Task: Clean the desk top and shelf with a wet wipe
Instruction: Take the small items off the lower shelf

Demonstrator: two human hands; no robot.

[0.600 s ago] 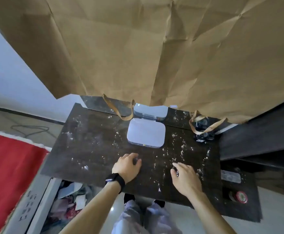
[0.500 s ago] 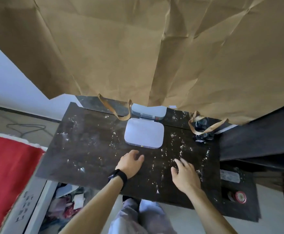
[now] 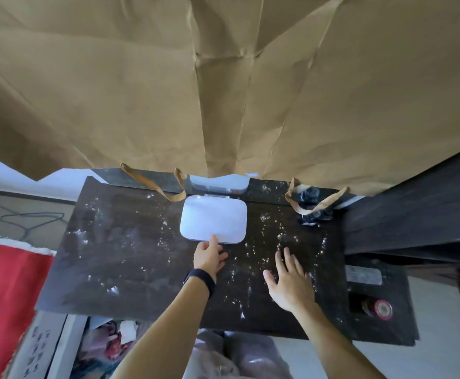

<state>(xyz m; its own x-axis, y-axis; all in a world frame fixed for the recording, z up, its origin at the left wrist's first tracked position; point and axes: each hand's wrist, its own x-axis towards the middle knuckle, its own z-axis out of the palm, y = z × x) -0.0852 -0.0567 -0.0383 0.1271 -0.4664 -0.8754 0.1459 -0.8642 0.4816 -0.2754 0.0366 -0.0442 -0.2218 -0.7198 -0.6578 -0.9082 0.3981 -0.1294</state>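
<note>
White wipe box (image 3: 214, 219) sits lid down at back-centre of dark desk top (image 3: 130, 258), white crumbs all over. Left hand (image 3: 209, 255), fingers loose, index tip touching box's near edge. Right hand (image 3: 289, 280) flat, fingers spread on desk, holding nothing. Brown paper (image 3: 223, 86) hangs behind.

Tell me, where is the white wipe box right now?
The white wipe box sits mid-desk toward the back edge, under the brown paper, with the left hand touching its near edge.
</note>
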